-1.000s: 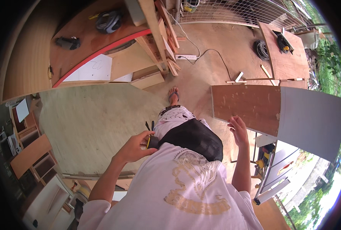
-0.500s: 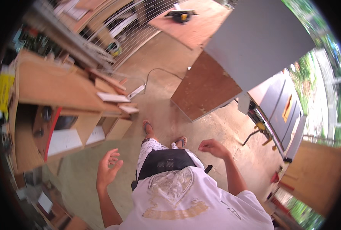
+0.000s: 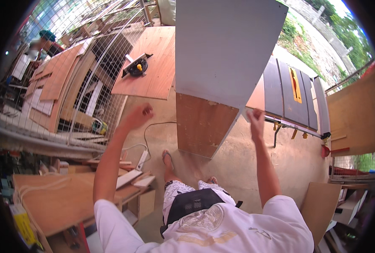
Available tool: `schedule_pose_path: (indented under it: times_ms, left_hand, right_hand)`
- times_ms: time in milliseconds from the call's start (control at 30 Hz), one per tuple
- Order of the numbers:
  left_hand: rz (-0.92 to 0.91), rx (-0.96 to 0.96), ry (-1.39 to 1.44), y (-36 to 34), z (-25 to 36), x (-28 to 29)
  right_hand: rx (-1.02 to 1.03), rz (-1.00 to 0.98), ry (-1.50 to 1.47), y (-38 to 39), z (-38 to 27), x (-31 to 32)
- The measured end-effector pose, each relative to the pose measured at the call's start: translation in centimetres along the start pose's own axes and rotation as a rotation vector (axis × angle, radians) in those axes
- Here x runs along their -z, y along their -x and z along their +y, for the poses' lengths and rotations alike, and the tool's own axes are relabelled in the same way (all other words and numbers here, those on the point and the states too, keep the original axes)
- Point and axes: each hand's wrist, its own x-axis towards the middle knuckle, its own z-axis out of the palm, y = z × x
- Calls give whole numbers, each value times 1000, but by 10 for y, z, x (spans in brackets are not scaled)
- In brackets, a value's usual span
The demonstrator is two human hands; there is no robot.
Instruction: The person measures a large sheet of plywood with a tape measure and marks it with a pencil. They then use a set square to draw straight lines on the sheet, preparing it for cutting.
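Observation:
In front of me stands a large box-like cabinet with a grey panel (image 3: pixel 225 50) on top and a worn brown wooden side (image 3: pixel 202 124) facing me. My left hand (image 3: pixel 137 117) hangs in the air left of the cabinet, slightly blurred. Its fingers are loosely curled and apart, with nothing seen in them. Beside the cabinet's near right corner is my right hand (image 3: pixel 256 119), fingers bent and apart, also holding nothing visible. Whether it touches the corner I cannot tell.
A circular saw (image 3: pixel 136 66) lies on a plywood sheet (image 3: pixel 154 42) at the far left. The table saw (image 3: pixel 276 88) stands right. A power strip (image 3: pixel 143 159) with its cord (image 3: pixel 147 128) is on the floor near a wooden cabinet (image 3: pixel 57 198). Behind the wire fence (image 3: pixel 107 55) is another person (image 3: pixel 50 47).
Both arms have risen and reached forward from beside my waist toward the grey-topped cabinet. My view has turned, bringing the cabinet to the middle and the fence and other person into sight.

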Motion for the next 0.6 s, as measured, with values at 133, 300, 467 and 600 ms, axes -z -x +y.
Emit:
schedule_pose_path:
  times_ms: [133, 300, 467, 600]
  left_hand:
    - [495, 92, 109, -153, -116, 20]
    - [792, 230, -194, -240, -184, -17]
    - [345, 329, -527, -273, -275, 69]
    - [-50, 428, -312, -299, -330, 98]
  right_hand:
    - [-127, 125, -153, -108, -44, -44]
    - [-274, -45, -97, -113, -58, -39]
    - [-326, 268, 71, -102, -53, -59]
    - [-352, 635, -200, -63, -32, -48]
